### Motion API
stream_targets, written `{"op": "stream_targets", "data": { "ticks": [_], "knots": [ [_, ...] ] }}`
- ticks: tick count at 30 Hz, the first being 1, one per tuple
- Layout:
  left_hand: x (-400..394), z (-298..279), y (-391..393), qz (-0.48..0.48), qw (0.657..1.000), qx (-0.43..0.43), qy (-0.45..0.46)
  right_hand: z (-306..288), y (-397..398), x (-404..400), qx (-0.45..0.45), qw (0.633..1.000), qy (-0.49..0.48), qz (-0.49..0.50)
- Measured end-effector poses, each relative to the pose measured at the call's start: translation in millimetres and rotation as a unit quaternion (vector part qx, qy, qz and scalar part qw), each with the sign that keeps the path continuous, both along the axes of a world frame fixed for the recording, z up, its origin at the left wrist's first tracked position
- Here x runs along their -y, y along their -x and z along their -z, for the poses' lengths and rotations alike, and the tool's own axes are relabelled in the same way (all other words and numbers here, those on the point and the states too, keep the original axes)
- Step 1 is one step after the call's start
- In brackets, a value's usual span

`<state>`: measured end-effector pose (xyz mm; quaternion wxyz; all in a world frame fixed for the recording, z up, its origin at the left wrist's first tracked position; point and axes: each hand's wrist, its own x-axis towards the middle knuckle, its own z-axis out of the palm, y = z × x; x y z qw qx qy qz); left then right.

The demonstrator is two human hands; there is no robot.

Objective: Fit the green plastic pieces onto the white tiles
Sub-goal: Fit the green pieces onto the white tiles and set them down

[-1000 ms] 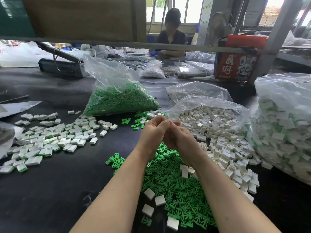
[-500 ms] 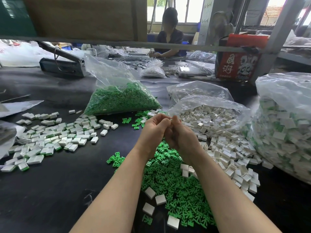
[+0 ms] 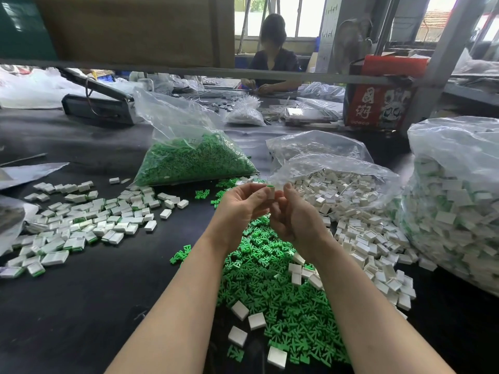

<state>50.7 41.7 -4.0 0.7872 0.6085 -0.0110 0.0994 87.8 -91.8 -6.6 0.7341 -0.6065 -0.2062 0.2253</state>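
Far to the left of the hands lies a spread of white tiles (image 3: 89, 220) on the black table (image 3: 81, 306). Some show a green edge, so they look done, but they are small and hard to tell apart. The pile is cut off at the left side of the picture.

Up and to the left of the hands sits a clear bag of green pieces (image 3: 189, 160). Its top is open and crumpled.

The left hand (image 3: 240, 209) is held up over the table. Its fingers curl round a small white tile (image 3: 270, 192) and pinch it. A bit of green shows at the top of the tile. The fingers hide most of it, so I cannot tell if the green piece is pushed all the way in.

The right hand (image 3: 294, 217) is just beside the left hand, touching it. Its fingers are curled in near the tile. The back of the hand faces us, so I cannot tell if it holds the tile or something else.

Right under both hands is a loose heap of green pieces (image 3: 270, 287). The arms cover part of it. A few white tiles lie on it.

To the right of the hands is an open bag of white tiles (image 3: 337, 184), with many spilled out below it. Farther right stands a big full bag (image 3: 456, 195), cut off at the edge. Its tiles look white and green through the cloudy plastic.
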Motion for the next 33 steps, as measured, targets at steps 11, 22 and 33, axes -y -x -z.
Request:
{"op": "stream_targets", "data": {
  "ticks": [11,22,33],
  "knots": [
    [-6.6,-4.3,5.6,-0.015,1.000,0.021,-0.011,-6.1,0.9,3.1,0.051,0.997,0.035,0.037],
    [-3.8,-4.3,3.4,-0.036,0.993,0.062,-0.093,-7.3,-0.4,3.4,0.007,1.000,0.001,0.021],
    [-5.6,-1.4,-1.4,-0.093,0.977,0.102,-0.160,-7.6,-2.4,3.6,0.050,0.991,0.055,0.109]
  ]
}}
